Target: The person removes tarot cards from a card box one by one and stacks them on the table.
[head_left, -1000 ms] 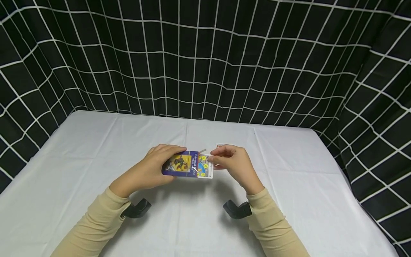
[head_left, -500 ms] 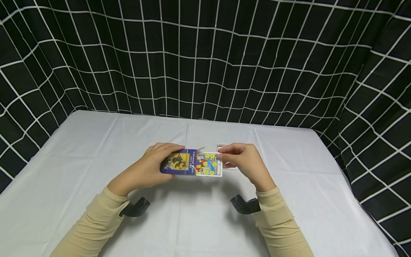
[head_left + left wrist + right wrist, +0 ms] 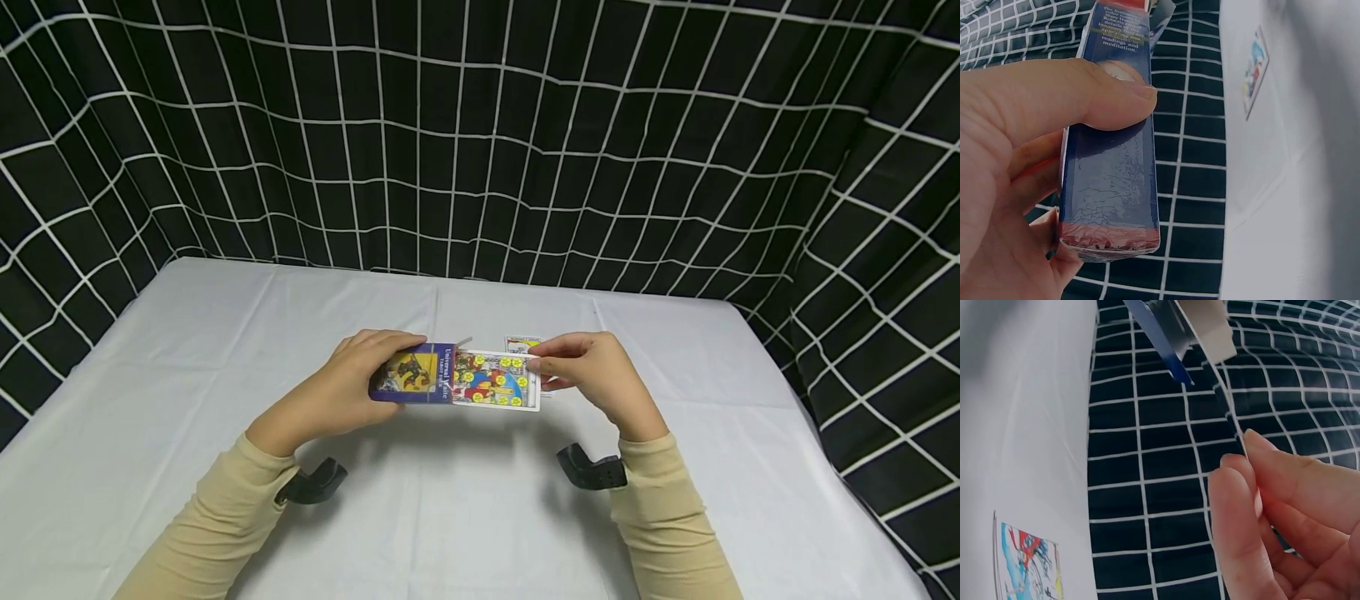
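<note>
My left hand (image 3: 330, 398) grips a purple-blue tarot deck box (image 3: 411, 373), held sideways above the table. In the left wrist view the thumb lies along the narrow side of the box (image 3: 1113, 181). From the box's right end a colourful tarot card (image 3: 491, 382) with yellow discs sticks out, its left end still hidden inside or behind the box. My right hand (image 3: 596, 377) pinches this card by its upper right corner. Edge-on in the right wrist view, the card (image 3: 1225, 400) runs between thumb and fingers. An open blue flap (image 3: 1160, 344) shows at the box's mouth.
Another tarot card (image 3: 522, 342) lies face up on the white-clothed table (image 3: 465, 517), partly covered by my right hand in the head view. A black curtain with white grid lines (image 3: 480, 167) surrounds the table's back and sides.
My right hand has moved right, drawing the tarot card further out of the box. The left hand with the box has shifted slightly left and away from me.
</note>
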`<state>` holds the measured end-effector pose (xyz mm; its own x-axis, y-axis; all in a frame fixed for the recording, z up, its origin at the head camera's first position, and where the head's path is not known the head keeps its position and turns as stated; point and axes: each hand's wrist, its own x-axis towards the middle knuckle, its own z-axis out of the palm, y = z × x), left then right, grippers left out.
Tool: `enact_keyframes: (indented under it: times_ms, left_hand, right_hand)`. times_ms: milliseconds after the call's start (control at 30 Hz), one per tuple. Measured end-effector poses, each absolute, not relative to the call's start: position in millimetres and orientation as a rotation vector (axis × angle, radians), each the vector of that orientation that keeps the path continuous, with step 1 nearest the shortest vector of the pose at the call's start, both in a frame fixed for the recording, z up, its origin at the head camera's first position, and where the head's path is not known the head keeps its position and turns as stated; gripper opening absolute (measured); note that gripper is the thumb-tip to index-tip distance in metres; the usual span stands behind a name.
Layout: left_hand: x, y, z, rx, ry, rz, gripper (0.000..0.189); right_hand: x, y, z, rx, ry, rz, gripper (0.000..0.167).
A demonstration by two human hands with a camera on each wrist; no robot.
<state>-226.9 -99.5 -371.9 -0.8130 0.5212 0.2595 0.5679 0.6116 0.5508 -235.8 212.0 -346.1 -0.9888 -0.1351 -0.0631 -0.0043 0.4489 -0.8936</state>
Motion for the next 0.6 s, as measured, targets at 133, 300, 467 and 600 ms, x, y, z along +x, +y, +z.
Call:
enact_keyframes:
  times_ms: [133, 300, 467, 600]
  left_hand:
    - [-227, -100, -371, -0.928, -2.757, -0.981, 0.077]
    - [-226, -100, -371, -0.925, -2.754, -0.975, 0.077]
    - [-227, -101, -372, -0.928, -2.752, -0.97, 0.077]
    - [-228, -102, -372, -0.926, -2.746, -0.968, 0.077]
  right_hand:
    - [-235, 219, -343, -0.13, 2.571, -1.545, 0.031]
    - [-233, 228, -337, -0.129, 2.574, -1.529, 0.032]
    - [-233, 233, -334, -0.129, 2.562, -1.542, 0.032]
    - [-235, 234, -334, -0.085, 2.505, -1.644, 0.035]
